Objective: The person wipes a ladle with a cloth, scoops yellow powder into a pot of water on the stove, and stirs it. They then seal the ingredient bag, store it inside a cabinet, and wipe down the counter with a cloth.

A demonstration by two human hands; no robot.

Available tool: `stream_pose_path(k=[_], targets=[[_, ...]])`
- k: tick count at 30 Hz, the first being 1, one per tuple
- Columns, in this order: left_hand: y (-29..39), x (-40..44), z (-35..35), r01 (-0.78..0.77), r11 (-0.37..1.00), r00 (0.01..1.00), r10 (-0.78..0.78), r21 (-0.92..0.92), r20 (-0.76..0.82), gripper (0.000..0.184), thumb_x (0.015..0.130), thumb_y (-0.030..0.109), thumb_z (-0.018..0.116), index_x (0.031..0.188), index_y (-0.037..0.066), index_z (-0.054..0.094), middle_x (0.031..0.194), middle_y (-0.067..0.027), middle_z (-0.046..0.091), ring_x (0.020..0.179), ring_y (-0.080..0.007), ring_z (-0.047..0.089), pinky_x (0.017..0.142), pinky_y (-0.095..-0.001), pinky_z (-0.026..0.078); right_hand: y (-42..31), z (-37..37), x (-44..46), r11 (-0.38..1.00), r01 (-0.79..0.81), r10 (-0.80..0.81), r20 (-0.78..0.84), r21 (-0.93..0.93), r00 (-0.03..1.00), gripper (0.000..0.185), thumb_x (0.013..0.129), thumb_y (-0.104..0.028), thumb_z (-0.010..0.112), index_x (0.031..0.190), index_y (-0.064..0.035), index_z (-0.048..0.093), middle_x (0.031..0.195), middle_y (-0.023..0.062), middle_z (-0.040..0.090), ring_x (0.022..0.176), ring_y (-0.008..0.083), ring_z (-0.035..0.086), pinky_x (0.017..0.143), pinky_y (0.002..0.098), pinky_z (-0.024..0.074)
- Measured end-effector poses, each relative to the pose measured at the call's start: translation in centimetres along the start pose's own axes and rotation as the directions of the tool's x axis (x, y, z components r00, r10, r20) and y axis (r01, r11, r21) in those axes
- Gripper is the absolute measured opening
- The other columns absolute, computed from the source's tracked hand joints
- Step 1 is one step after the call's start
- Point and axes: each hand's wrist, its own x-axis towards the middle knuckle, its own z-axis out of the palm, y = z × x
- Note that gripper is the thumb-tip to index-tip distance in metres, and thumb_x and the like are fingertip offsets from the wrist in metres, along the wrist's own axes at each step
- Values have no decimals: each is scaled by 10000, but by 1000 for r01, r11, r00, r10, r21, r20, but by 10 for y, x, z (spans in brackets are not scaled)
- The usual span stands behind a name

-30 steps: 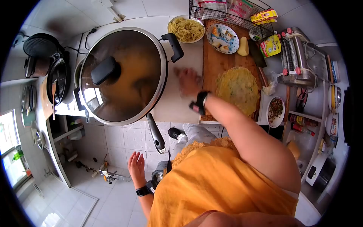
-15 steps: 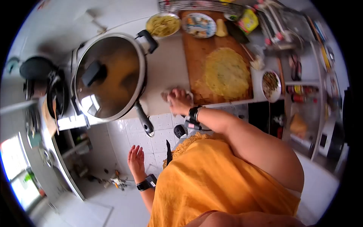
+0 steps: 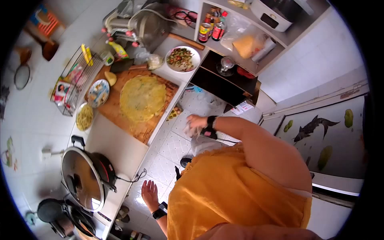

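Note:
My right hand (image 3: 197, 121) is away from the counter's front edge, over the tiled floor. Its fingers are curled round a crumpled greyish cloth (image 3: 193, 130), partly blurred and hidden by the hand. Low at the left, my left hand (image 3: 150, 195) is held in the air with its fingers stretched out and nothing in it. Nearest to my right hand on the counter, a round yellow pancake (image 3: 143, 98) lies flat on the wooden cutting board (image 3: 140, 130). A white bowl of chopped filling (image 3: 183, 59) stands beside the board.
A lidded pan (image 3: 83, 179) sits on a cooker at the counter's left end. Behind the board are a plate of shredded food (image 3: 84, 117), a patterned plate (image 3: 98, 93) and a wire rack (image 3: 76, 82). Sauce bottles (image 3: 212, 27) stand on a shelf; a fish-decorated door (image 3: 320, 140) is at right.
My view has turned to the right. My right hand has left the countertop with the cloth and now hangs over the floor. My left hand stays open at my side.

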Motion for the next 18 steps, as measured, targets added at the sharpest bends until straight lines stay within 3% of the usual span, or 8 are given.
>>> stream_pose_path(k=[3,4,6,9,12,14,15,18], targets=[[0,8,31,28,997,1000,-29,76,6,349,885,176,488,1206,40,469,1142,-141,520,1067,-262,501,890,-388,438,-75,-97,-68,941,165,-255,-298,-296,920,130,651,-119,642,669,-19,561,650,45,558,579,116,519,545,297,445],[1,3,47,16,992,1000,-16,127,-2,346,883,180,492,1198,38,476,1127,-138,528,1054,-255,510,884,-381,443,-98,-131,-85,979,84,-142,-323,-188,936,69,694,-87,621,722,-37,581,685,42,573,600,119,535,560,295,461],[-2,11,73,-7,983,1000,11,185,-20,331,877,188,501,1170,32,499,1092,-127,550,1016,-239,536,859,-363,458,-75,-217,-49,865,427,-202,-597,262,776,119,709,-26,552,823,-30,582,773,60,584,625,171,579,518,298,479],[-12,26,119,10,974,997,7,225,-73,328,875,191,503,1160,28,503,1083,-124,556,1008,-235,541,843,-355,466,-114,-318,-34,776,629,-399,-732,51,552,199,729,-24,516,919,-8,571,871,78,570,728,199,597,552,305,497],[-29,33,175,10,973,998,5,231,-65,323,881,184,503,1158,18,496,1073,-130,566,979,-240,562,822,-348,475,-109,-406,11,846,412,-514,-726,-339,457,221,727,-49,560,940,6,584,894,108,579,709,228,597,597,322,488],[-36,35,221,29,965,998,-15,259,-55,309,891,170,496,1160,18,491,1075,-132,567,985,-244,562,820,-347,477,-116,-424,25,496,31,-810,-450,-868,377,195,723,-101,616,892,-6,604,858,125,588,734,265,588,662,360,474],[-41,35,241,37,965,999,-29,261,-36,302,896,163,492,1161,17,489,1077,-132,567,992,-246,561,822,-347,477,-121,-427,18,539,101,-709,-386,-836,591,178,709,-138,650,867,-61,626,819,130,575,793,287,566,733,384,449],[-48,32,276,22,957,999,-8,290,-49,289,905,157,482,1157,14,488,1078,-133,566,985,-244,560,826,-347,472,-77,-464,57,470,137,-715,-285,-872,639,117,681,-109,636,796,-98,623,792,127,560,816,298,553,721,389,444]])
